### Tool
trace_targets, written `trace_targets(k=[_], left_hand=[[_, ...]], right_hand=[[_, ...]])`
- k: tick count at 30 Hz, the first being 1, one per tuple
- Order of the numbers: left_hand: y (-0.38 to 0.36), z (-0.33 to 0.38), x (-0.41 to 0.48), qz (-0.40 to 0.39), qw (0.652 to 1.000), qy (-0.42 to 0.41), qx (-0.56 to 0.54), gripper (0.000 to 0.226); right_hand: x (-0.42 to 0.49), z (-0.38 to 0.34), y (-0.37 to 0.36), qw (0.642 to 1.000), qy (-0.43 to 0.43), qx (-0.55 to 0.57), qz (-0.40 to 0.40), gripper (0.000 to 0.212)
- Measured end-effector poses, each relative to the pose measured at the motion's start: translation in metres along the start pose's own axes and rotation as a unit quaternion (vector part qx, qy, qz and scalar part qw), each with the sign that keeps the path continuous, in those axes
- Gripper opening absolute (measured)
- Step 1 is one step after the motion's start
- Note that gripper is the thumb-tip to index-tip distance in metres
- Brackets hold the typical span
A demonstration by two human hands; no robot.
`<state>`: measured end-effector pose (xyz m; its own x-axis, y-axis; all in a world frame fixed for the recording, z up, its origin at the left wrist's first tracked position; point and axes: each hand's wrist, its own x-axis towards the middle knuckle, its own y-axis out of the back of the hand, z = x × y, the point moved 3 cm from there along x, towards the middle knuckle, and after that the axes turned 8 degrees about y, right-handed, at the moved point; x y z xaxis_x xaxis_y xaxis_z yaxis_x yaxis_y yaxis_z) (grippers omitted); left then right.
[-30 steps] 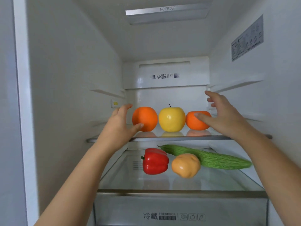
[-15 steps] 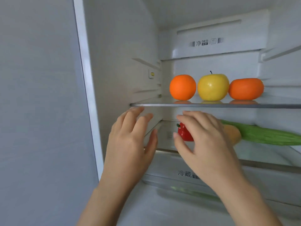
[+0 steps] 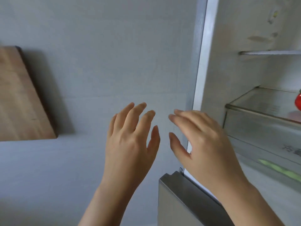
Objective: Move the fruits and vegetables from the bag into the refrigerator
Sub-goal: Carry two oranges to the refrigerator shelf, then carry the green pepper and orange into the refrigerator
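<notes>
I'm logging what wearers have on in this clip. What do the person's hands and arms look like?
Nothing worn shows. The left hand and the right hand carry no gloves, rings or watch, and both arms are bare to the picture's lower edge, with no sleeve in view.

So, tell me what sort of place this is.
Probably a home kitchen: an open refrigerator with a red pepper on its glass shelf, and what looks like a wooden board off to the left.
</notes>
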<state>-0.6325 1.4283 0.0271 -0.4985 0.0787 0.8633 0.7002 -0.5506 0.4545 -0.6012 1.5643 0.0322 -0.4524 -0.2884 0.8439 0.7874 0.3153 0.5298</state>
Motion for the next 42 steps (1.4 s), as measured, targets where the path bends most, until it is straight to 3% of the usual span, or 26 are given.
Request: trace_targets(k=[10,17,27,37,42], left_hand=[[0.081,-0.139,-0.042,0.003,0.991,0.086,0.098,0.031],[0.172,-0.246,-0.077,0.025,0.960,0.167,0.224,0.032],[0.294,-0.365,-0.147,0.079,0.872,0.302,0.378,0.032],[0.354,-0.485,-0.158,0.135,0.787,0.387,0.461,0.035],[0.384,-0.530,-0.168,0.186,0.726,0.440,0.494,0.034]], right_hand=[[0.048,-0.126,-0.095,0.991,0.067,0.111,-0.020,0.038],[0.087,-0.260,-0.160,0.966,0.122,0.224,-0.035,0.038],[0.124,-0.451,-0.238,0.884,0.220,0.410,-0.053,0.039],[0.179,-0.598,-0.324,0.804,0.307,0.508,-0.045,0.041],[0.202,-0.667,-0.355,0.753,0.358,0.549,-0.054,0.040]])
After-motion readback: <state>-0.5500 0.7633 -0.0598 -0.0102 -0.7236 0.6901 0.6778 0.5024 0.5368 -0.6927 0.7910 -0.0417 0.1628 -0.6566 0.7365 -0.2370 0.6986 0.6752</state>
